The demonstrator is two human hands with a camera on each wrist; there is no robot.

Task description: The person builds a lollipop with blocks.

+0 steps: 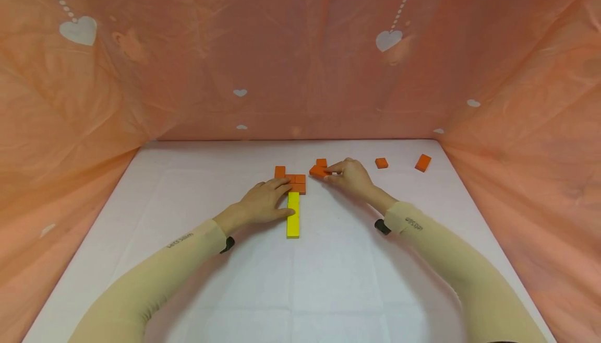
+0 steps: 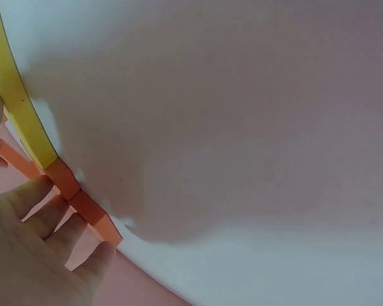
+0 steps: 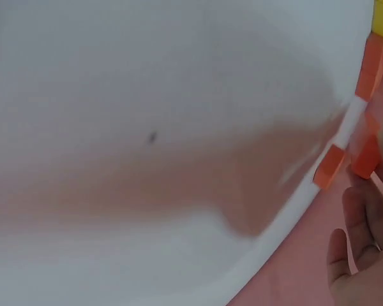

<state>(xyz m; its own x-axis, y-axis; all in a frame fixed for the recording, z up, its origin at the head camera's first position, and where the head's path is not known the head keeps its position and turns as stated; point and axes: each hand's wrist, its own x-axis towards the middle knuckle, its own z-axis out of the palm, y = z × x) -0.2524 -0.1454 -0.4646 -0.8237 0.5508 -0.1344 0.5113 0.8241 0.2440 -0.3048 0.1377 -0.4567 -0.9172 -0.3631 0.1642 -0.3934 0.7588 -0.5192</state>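
An orange block (image 1: 317,172) is pinched at fingertips of the right hand (image 1: 353,177); the left hand (image 1: 263,201), fingers extended, touches the yellow strip (image 1: 293,226).

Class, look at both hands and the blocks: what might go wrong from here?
The pinched orange block in the right hand might knock the small orange block just beyond it. The left hand touches the orange cluster and yellow strip, so a slip might shift them out of line.
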